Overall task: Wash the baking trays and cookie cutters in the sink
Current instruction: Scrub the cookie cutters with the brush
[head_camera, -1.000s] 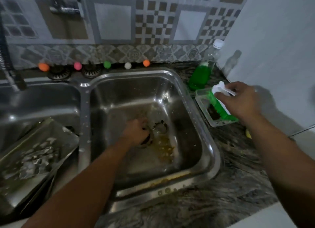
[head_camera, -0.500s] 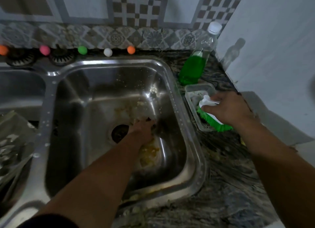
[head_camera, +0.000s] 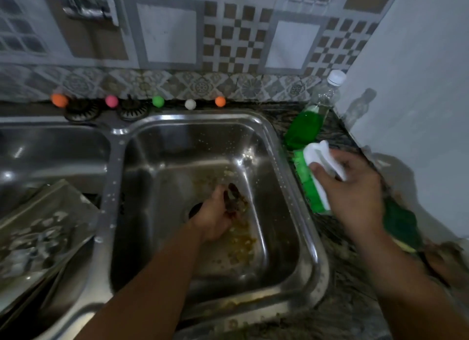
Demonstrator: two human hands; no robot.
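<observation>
Low in the frame, two bare arms reaching up from the bottom edge. Left hand point(head_camera: 215, 217) down in the right sink bowl point(head_camera: 284, 146), grip curled round a dark, messy clump point(head_camera: 234, 200) beside the drain hole point(head_camera: 194, 209); too blurry to name, maybe scraps, maybe a cutter. Right hand point(head_camera: 352, 192) over the stone surface point(head_camera: 335, 304) at the right, grip closed on the white handle of a green scrub brush point(head_camera: 314, 177).

Step in hand, most likely: clearing muck out of the bowl and getting the brush ready. Next: lift the clump out, then bring brush and a tray together.

Baking trays point(head_camera: 38, 228) soapy, leaning in the left bowl at the lower left. Farther back, green soap bottle point(head_camera: 308, 122) by the wall.
</observation>
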